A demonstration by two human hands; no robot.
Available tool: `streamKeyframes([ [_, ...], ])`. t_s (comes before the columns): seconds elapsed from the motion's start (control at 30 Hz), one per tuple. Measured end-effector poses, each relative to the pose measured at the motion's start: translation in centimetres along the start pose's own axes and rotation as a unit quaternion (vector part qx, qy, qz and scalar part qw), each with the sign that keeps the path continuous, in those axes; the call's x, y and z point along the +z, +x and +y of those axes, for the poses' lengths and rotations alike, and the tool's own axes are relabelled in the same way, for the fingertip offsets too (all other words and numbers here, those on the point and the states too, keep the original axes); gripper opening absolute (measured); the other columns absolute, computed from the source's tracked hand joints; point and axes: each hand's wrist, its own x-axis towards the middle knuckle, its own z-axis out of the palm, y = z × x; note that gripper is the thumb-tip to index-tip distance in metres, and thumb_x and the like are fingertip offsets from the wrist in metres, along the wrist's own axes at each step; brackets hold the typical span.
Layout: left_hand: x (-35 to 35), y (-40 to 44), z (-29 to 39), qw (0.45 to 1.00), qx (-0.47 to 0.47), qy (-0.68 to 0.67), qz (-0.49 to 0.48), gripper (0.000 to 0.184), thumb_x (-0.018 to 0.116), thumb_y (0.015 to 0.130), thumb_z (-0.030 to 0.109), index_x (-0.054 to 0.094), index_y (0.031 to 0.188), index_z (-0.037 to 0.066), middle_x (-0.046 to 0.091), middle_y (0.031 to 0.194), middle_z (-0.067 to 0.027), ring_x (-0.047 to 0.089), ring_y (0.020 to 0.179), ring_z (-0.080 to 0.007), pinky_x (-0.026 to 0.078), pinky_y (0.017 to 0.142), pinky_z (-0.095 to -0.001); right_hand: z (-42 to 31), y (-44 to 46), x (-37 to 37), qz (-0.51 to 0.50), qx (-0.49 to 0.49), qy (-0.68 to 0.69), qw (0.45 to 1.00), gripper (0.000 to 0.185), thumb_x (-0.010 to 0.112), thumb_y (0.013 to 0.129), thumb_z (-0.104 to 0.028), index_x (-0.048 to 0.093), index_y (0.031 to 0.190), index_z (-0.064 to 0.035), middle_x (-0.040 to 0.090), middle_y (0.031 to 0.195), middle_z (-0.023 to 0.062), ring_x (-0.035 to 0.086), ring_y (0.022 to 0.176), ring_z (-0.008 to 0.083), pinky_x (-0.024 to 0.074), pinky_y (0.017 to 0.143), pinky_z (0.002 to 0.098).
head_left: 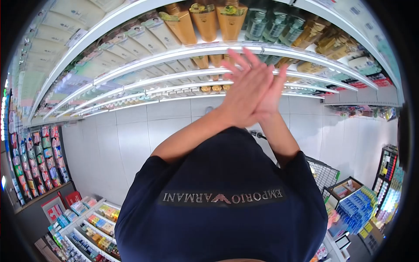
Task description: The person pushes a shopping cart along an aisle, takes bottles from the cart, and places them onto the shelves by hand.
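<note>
My left hand point(245, 94) lies across my right hand point(270, 98), palm against palm, in front of the shelves. The back of the left hand faces me, its fingers stretched out together. Behind it, the fingers of the right hand spread upward, slightly blurred. Nothing shows in either hand, though the space between the palms is hidden. Beyond the fingertips stand amber bottles point(204, 22) and green-tinted bottles point(256, 25) on the upper shelf. White packs point(160, 32) line up to their left.
Several white shelf edges point(174, 53) curve across the front. Below is a pale tiled floor point(170, 115). A wire shopping cart point(321, 172) stands at my right. Behind me are a product rack point(89, 231) and a blue-packed display point(355, 209); colourful packets point(41, 159) hang at left.
</note>
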Motion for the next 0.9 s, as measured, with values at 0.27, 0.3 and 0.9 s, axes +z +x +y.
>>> streamKeyframes([
  [0.27,7.2,-7.2,4.4,0.948,0.010,-0.190,-0.255,0.090,0.055,0.090,0.052,0.018,0.149,-0.005,0.039,0.144,-0.0279,0.037,0.134,-0.0424,0.032,0.111,-0.0476,-3.5,-7.2,-3.4,0.013,-0.282,-0.611,0.740,0.037,0.063,0.086,-0.020,0.059,0.119,-0.0034,0.054,0.130,0.0256,0.051,0.122,0.0383,0.0371,0.103,0.0446],
  [0.3,7.4,-7.8,4.8,0.863,-0.085,-0.213,-0.449,0.081,0.052,0.092,0.052,0.027,0.147,-0.002,0.046,0.138,-0.0269,0.043,0.130,-0.0410,0.035,0.108,-0.0461,-2.9,-8.3,-5.7,0.024,-0.243,-0.708,0.662,0.038,0.065,0.084,-0.019,0.059,0.118,-0.0043,0.056,0.127,0.0272,0.052,0.120,0.0403,0.0369,0.104,0.0451],
  [0.9,0.3,-19.5,9.1,0.640,-0.100,-0.259,-0.717,0.072,0.050,0.096,0.047,0.028,0.148,0.002,0.062,0.124,-0.0156,0.058,0.115,-0.0303,0.043,0.098,-0.0353,7.6,-45.1,-17.8,0.572,0.255,-0.698,0.347,0.062,0.043,0.093,-0.060,0.062,0.115,-0.0054,0.056,0.124,0.0232,0.051,0.117,0.0409,0.0375,0.100,0.0510],
])
